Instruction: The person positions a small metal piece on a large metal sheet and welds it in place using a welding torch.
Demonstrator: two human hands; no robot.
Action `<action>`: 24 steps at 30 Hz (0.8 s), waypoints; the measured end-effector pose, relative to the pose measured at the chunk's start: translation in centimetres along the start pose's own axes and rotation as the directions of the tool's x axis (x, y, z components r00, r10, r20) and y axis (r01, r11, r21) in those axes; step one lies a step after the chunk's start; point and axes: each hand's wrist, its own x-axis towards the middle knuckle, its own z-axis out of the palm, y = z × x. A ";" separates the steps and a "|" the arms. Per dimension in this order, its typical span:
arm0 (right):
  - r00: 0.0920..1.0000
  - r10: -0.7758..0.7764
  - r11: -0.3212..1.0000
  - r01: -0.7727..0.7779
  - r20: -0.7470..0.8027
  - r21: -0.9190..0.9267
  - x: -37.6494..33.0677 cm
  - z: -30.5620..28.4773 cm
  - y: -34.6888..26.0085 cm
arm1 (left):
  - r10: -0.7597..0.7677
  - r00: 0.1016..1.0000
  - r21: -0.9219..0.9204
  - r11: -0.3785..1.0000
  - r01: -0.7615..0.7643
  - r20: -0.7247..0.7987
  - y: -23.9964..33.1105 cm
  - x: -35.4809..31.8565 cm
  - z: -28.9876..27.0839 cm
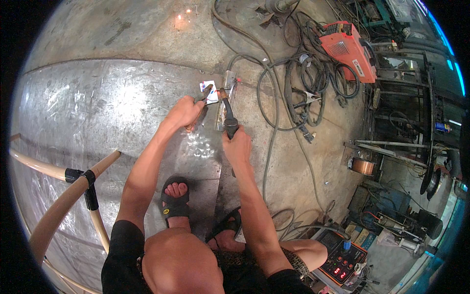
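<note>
My left hand (184,113) is closed around the handles of a pair of pliers (207,93). Their jaws lie over a small white card with coloured marks (211,98); whether they grip anything is too small to tell. In my right hand (238,146) is a welding torch (230,120), gripped by its black handle. Its bent neck points away from me, and the copper-coloured nozzle end is beside a narrow metal bar (229,80) on the floor. The card lies just left of that bar.
A flat metal sheet (98,93) covers the floor at left, beside a tan pipe frame (73,191). Looped cables (276,112) run along the right, near a red welding machine (350,54). A wire spool (363,166) and a control unit with lit display (342,257) stand further right.
</note>
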 end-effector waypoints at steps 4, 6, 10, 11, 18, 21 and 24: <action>1.000 0.011 0.998 -0.010 -0.006 0.061 -0.3 -0.2 -0.7 | 0.103 0.988 0.243 0.967 -0.072 -0.117 -1.5 1.1 0.0; 1.000 0.013 0.999 -0.012 -0.003 0.036 -0.3 -0.2 -0.5 | 0.003 1.000 0.140 0.990 0.000 -0.021 -0.9 0.6 -0.3; 1.000 0.025 0.999 -0.025 0.018 0.022 -0.1 -0.1 -0.1 | 0.081 0.997 0.174 0.981 -0.081 0.006 0.4 0.4 -0.4; 1.000 0.008 1.000 -0.008 0.005 0.023 -0.2 0.0 -0.2 | -0.015 1.000 0.149 0.989 0.011 0.023 0.2 0.5 -0.5; 1.000 -0.019 1.000 0.019 -0.006 0.011 -0.2 0.2 -0.1 | -0.116 0.992 0.091 0.990 0.111 0.053 -0.5 0.9 -0.3; 1.000 -0.017 0.999 0.017 -0.018 -0.032 0.0 0.3 0.4 | -0.004 0.999 0.002 1.000 0.004 -0.033 1.1 -0.5 0.1; 1.000 0.001 1.000 -0.001 0.011 -0.020 -0.1 0.4 -0.7 | 0.137 0.984 0.140 0.983 -0.121 -0.112 -1.7 0.7 -0.1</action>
